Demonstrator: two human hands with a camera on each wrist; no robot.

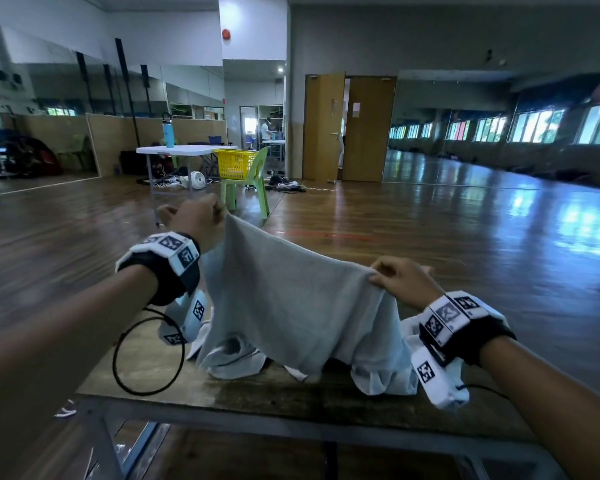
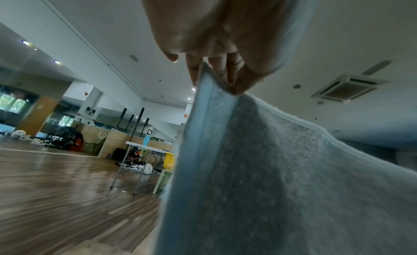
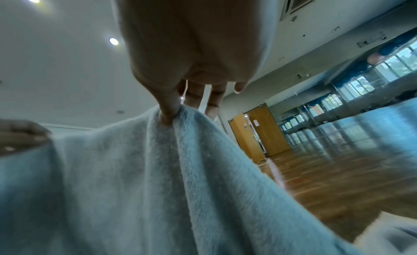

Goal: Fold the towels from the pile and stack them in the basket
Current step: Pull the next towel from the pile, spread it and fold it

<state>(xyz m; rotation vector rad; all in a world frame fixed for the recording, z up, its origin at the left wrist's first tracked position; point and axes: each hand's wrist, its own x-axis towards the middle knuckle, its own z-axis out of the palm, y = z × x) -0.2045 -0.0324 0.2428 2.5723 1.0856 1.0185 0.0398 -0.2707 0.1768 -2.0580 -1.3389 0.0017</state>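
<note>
A light grey towel (image 1: pixel 291 299) hangs spread between my two hands above the wooden table (image 1: pixel 257 393). My left hand (image 1: pixel 201 216) pinches its upper left corner, held higher and farther out; the left wrist view shows thumb and fingers (image 2: pixel 234 77) clamped on the towel's hemmed edge (image 2: pixel 216 105). Lower and nearer, my right hand (image 1: pixel 395 275) pinches the top edge, the thumb (image 3: pixel 168 109) pressed into the towel (image 3: pixel 135 178). The towel's lower part drapes onto a pile of pale towels (image 1: pixel 371 372) on the table. A yellow basket (image 1: pixel 234 162) sits far off on a green chair (image 1: pixel 253 183).
A black cable loop (image 1: pixel 146 351) hangs from my left wrist over the table's left part. A white folding table (image 1: pixel 184 150) with a blue bottle (image 1: pixel 168 133) stands beside the chair. Shiny wooden floor (image 1: pixel 465 237) surrounds the table; wooden doors (image 1: pixel 350 129) stand at the back.
</note>
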